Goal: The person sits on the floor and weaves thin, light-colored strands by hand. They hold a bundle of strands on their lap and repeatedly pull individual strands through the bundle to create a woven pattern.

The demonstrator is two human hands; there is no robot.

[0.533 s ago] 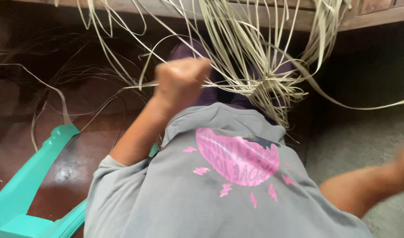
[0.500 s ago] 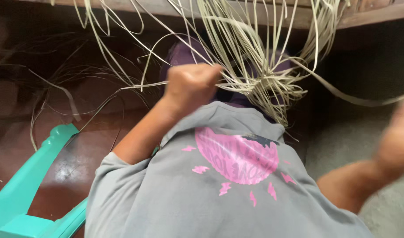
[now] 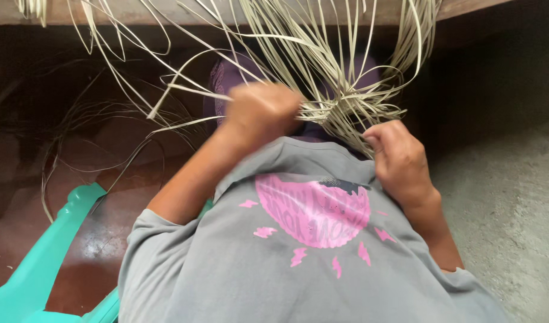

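Pale reed strips (image 3: 322, 90) gripped by fisted left hand (image 3: 259, 113) and right hand (image 3: 397, 155).

Both forearms are raised in front of the chest, elbows bent. The left hand (image 3: 259, 113) is closed into a loose fist and blurred. The right hand (image 3: 400, 158) is held slightly lower, fingers curled inward, thumb pressed against them.

pale reed strips (image 3: 322, 78), tangled, gripped mid-bundle
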